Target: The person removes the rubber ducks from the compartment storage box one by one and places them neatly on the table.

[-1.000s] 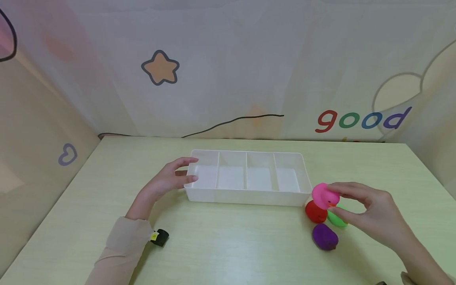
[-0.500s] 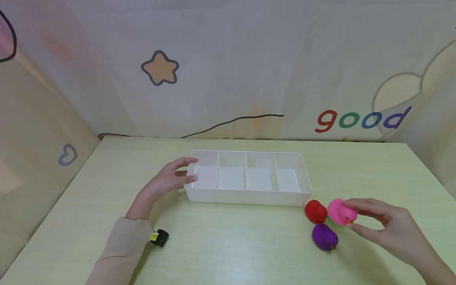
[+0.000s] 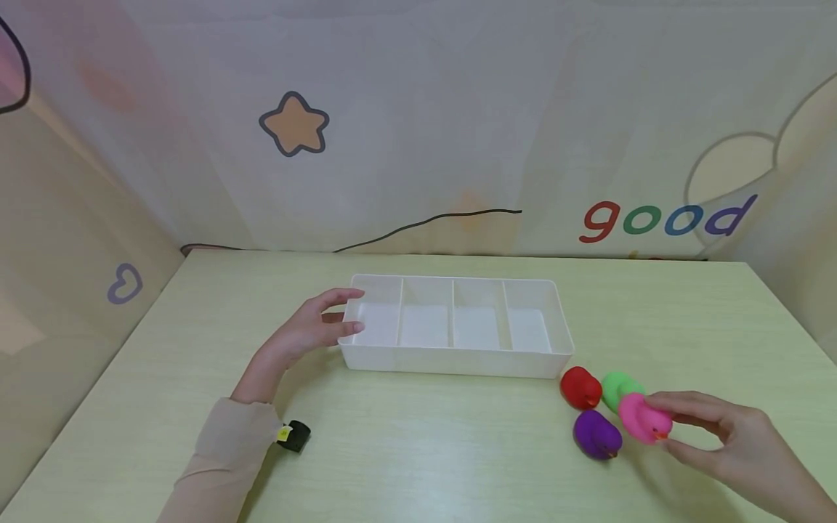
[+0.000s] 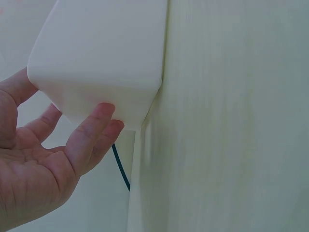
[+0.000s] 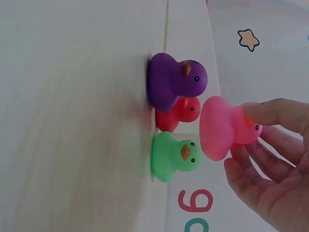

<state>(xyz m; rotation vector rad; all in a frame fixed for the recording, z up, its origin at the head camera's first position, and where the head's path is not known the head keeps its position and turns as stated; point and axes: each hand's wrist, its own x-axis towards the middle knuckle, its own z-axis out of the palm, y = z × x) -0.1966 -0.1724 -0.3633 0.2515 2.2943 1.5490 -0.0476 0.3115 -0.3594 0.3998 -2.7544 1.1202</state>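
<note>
A pink rubber duck [image 3: 642, 418] is pinched between the thumb and fingers of my right hand [image 3: 735, 430]. The right wrist view shows the pink duck [image 5: 217, 128] held off the table. Near it stand a red duck [image 3: 580, 388], a purple duck [image 3: 597, 435] and a green duck [image 3: 617, 389], which the pink one partly covers in the head view. My left hand [image 3: 306, 330] grips the left end of a white divided box [image 3: 458, 362], with fingertips over its rim. In the left wrist view, other fingers touch the outside of the box [image 4: 101, 43].
The box has several compartments in a row, with nothing seen in them. A light wooden table [image 3: 418, 450] lies beneath everything. A printed cloth [image 3: 418, 131] hangs behind the table's back edge. A black wrist device [image 3: 296, 436] sits at the left sleeve.
My right hand has carried the pink duck right and toward me, from over the red duck past the green one. The green duck shows more now. The left hand and box stay put.
</note>
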